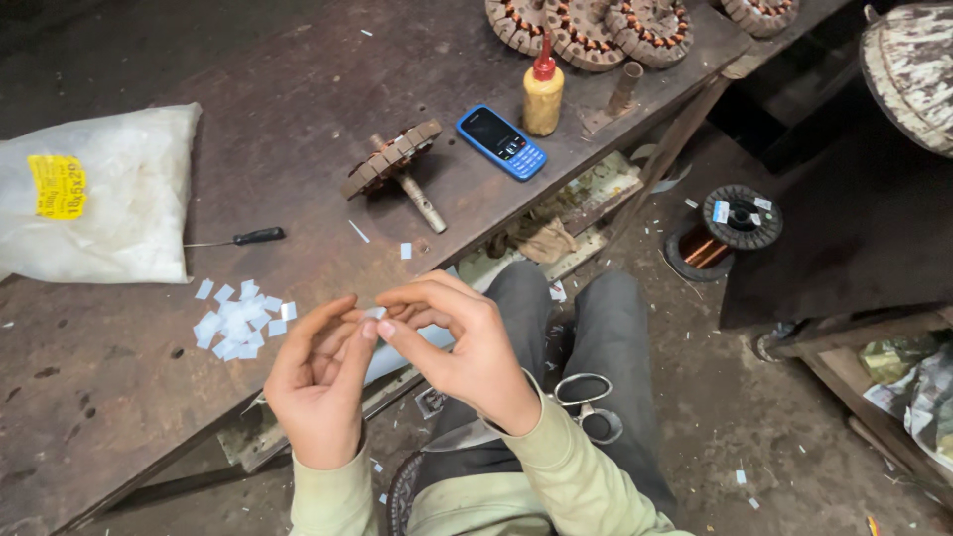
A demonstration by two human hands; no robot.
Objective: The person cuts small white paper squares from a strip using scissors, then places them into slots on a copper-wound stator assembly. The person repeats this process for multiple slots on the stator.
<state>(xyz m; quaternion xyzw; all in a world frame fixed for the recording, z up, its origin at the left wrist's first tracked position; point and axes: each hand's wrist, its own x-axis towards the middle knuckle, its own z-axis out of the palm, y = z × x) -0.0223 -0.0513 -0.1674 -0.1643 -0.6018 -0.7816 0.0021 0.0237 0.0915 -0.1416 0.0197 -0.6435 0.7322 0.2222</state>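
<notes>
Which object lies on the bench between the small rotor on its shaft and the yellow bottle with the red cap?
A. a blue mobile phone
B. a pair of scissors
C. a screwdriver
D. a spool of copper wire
A: the blue mobile phone lies flat on the bench, with the rotor to its left and the yellow bottle to its right.

A dark, worn metal workbench (298,89) carried a white plastic bag (99,199) at the left, a black-handled screwdriver (243,237), a pile of small white paper slips (238,320) near, a rusty rotor on a shaft (397,164), a blue mobile phone (501,142), a yellow bottle with red cap (543,91), and copper-wound stators (586,28) far right.
</notes>
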